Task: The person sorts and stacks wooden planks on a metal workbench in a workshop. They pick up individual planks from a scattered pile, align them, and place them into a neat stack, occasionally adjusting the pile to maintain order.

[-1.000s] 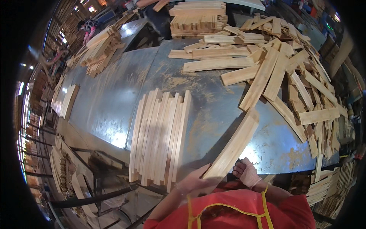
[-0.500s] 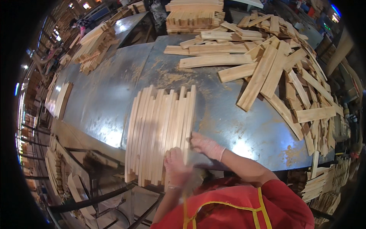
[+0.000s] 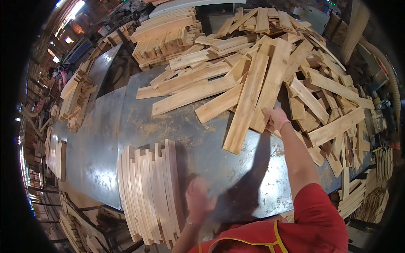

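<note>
My right hand (image 3: 277,118) reaches to the pile and closes on the near end of a flat wooden board (image 3: 272,80), which slants away among the others. Another long board (image 3: 247,101) lies just left of it. Blurred by motion, my left hand (image 3: 198,199) is held over the near part of the table, thumb apart from the fingers, with nothing in it. Beside it, on the left, a row of wooden boards (image 3: 149,189) stands on edge, packed side by side with uneven far ends.
A large jumbled pile of boards (image 3: 312,92) covers the right and far side of the metal table (image 3: 101,139). Stacked boards (image 3: 164,38) rise behind it. More boards (image 3: 78,99) lie at the far left. Sawdust is scattered over the tabletop.
My right hand has left the row of boards and moved forward and right to a board in the pile. My left hand has come off the row's near end. The view has shifted right.
</note>
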The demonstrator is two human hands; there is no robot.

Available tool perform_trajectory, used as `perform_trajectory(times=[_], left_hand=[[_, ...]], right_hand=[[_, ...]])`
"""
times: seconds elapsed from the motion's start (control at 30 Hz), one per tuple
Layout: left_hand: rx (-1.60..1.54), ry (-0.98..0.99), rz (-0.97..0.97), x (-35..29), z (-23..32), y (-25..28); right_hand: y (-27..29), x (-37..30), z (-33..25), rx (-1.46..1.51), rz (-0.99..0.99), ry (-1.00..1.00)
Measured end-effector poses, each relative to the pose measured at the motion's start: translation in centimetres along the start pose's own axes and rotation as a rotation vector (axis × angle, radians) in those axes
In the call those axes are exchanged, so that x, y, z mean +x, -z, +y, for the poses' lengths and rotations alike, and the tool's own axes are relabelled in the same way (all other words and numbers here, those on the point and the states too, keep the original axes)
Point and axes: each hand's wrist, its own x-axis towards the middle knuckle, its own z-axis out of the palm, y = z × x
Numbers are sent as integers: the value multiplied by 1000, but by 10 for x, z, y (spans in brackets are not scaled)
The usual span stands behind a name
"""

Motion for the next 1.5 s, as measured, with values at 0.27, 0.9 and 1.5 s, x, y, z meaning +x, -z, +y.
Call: perform_trajectory(times=[0.27, 0.9, 1.5], left_hand=[[-164, -54, -158, 34, 30, -25], [-1866, 853, -416, -201, -69, -29], [-2019, 1056, 401, -343, -195, -50]], right_hand=[[-83, -71, 52, 693, -326, 274], [-220, -348, 163, 393, -646, -71], [-323, -360, 203, -185, -737, -18]])
